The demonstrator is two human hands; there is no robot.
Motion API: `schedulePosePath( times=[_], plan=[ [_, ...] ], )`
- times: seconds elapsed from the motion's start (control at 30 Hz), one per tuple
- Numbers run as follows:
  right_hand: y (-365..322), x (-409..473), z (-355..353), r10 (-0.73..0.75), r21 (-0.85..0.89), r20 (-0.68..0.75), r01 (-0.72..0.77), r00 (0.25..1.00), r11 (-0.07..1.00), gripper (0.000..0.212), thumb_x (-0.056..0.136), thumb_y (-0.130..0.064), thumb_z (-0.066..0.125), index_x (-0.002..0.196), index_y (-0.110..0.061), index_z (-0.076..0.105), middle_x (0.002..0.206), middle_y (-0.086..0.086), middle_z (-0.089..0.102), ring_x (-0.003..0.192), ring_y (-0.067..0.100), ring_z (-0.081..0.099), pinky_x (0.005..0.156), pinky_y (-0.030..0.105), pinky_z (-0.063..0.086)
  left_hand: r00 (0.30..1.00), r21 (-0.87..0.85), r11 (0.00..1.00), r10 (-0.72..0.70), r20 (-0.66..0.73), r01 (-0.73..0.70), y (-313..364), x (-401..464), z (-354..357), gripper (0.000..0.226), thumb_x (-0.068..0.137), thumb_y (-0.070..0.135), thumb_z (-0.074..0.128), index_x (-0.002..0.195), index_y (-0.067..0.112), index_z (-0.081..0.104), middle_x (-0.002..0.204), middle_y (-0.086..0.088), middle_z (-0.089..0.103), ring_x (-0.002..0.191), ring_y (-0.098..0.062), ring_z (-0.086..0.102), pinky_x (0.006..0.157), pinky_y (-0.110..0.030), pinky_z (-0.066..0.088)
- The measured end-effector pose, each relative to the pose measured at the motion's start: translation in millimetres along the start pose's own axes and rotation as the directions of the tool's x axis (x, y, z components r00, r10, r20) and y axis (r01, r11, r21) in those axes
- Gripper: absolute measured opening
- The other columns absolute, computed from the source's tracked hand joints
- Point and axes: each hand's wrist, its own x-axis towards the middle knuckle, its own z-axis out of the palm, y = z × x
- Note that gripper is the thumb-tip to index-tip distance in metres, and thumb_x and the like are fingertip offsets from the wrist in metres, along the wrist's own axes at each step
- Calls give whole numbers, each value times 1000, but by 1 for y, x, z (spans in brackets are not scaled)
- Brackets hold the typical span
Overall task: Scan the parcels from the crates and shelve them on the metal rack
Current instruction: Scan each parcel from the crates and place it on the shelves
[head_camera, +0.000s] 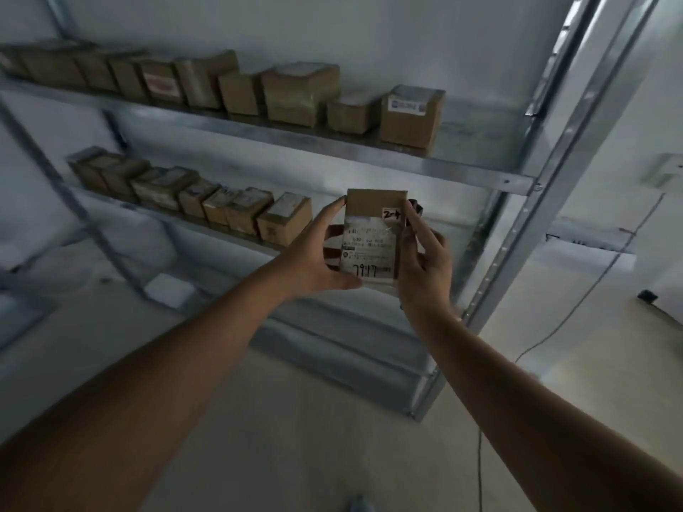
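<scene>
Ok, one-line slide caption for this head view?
Both hands, left hand and right hand, hold a labelled parcel up before the metal rack, beside the lower row of boxes.

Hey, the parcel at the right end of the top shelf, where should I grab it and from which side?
Take that parcel by its two side walls, coming from the front and right. Its right side faces open shelf, so fingers fit there; its left side sits close to the neighbouring box. Both hands are now busy with the labelled parcel.

Dim, cool light, soft blur throughout, wide-angle bending at edges, forearms in shadow
</scene>
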Motion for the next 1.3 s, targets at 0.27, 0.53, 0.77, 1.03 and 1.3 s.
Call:
schedulePosePath(
  times=[0.27,0.53,0.77,1.03,1.3],
  plan=[
    [63,69,57,94,-79,111,-85,989,993,41,111,-34,54,146,-54,57,126,-15,49,120,1,54,103,33,57,987,63,988,-136,-83,142,-65,58,-36,135,64,17,103,166,43,18,148,8,51,130,-8,59,91,-33,63],
    [126,114,124,195,-199,152,-163,969,966,39,110,-37,54,148,-47,59,128,-6,56,115,1,60,97,27,56,972,110,966,-231,-37,234,-132,104,-80,127,67,17,101,167,31,23,145,9,53,131,-11,56,105,-46,58],
    [181,155,201,275,-303,47,-249,960,920,39,109,-39,55,148,-44,59,129,4,54,108,3,59,77,5,52,954,89,963,-265,140,255,-217,172,-140,124,72,12,97,163,45,19,130,25,52,113,9,60,82,-10,56],
    [229,193,256,374,-375,-99,-382,922,844,41,110,-41,53,150,-43,58,132,8,61,119,22,65,101,48,59,904,119,960,-279,325,254,-293,244,-171,104,77,-1,90,141,55,30,119,29,49,100,35,51,75,3,45],
    [259,218,266,439,-421,-139,-455,888,785,46,104,-56,54,150,-47,56,129,7,65,113,23,67,95,46,61,849,109,930,-365,381,351,-311,285,-165,123,79,-9,83,167,36,10,122,21,52,106,2,57,72,-9,56]
  ],
)
